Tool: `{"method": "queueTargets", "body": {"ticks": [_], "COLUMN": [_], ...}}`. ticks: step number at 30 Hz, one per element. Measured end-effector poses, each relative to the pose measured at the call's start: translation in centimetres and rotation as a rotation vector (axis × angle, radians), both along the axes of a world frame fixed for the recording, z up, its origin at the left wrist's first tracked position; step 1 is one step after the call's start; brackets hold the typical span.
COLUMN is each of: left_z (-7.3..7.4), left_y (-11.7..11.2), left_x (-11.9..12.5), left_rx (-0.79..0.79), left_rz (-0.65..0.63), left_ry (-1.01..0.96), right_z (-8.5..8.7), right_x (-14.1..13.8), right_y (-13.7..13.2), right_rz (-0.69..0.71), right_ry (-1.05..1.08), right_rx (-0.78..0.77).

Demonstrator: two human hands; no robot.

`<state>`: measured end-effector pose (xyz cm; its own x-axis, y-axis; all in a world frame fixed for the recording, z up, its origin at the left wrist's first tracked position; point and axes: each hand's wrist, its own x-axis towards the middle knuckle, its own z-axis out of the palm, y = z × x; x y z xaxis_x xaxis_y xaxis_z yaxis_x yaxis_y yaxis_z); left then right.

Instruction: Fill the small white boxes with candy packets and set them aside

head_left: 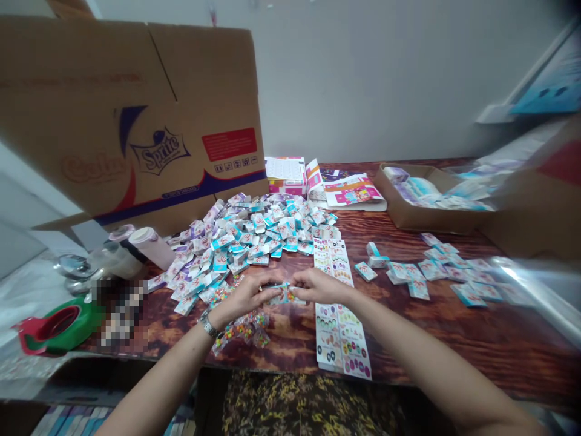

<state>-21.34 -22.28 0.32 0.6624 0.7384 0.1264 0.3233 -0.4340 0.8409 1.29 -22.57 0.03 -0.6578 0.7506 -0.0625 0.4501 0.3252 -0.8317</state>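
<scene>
A small printed packet [284,295] is pinched between the fingertips of the left hand [245,295] and the right hand [320,286], and is held just above a dark varnished wooden table [454,339]. A wristwatch [207,324] is worn on the left wrist. A clear bag of multicoloured small pieces [242,332] lies just below the left hand. A large heap of white and turquoise packets [249,233] is spread beyond the hands, and printed sticker sheets [340,339] lie beside the right hand. Further packets [436,271] are scattered to the right, near a shallow cardboard tray [408,206]. A large printed cardboard carton [136,121] stands behind the heap, and a green tape roll [59,330] is seen at the left.
</scene>
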Motion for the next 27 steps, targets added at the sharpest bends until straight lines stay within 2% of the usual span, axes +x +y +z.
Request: {"method": "queueTargets", "body": {"ticks": [3,6,10,16,20,27], "left_z": [-0.7,-2.2,-3.8,-4.9,-5.4,-5.8], "left_y": [0.2,0.1,-0.3,-0.6,-0.8,-1.0], "left_x": [0.1,0.3,0.6,0.8,0.8,0.9], "left_rx": [-0.205,-0.366,-0.536,-0.696,-0.747,-0.848], "left_rz": [-0.010,0.027,0.048,0.095,0.131,0.103], "left_ry": [-0.079,-0.193,-0.342,-0.471,-0.503,-0.559], "right_z": [-0.4,-1.1,-1.7,-1.0,-1.3,-1.9], "right_x": [0.3,0.2,0.1,0.3,0.4,0.5], "right_y": [0.2,-0.1,-1.0,-1.9,-2.1,-2.3], "right_rz": [0.045,-0.040,-0.145,-0.072,-0.075,-0.128], "right_ry": [0.162,0.251,0.290,0.239,0.216,0.144], "right_rx": [-0.265,-0.329,-0.222,0.114,0.142,0.147]}}
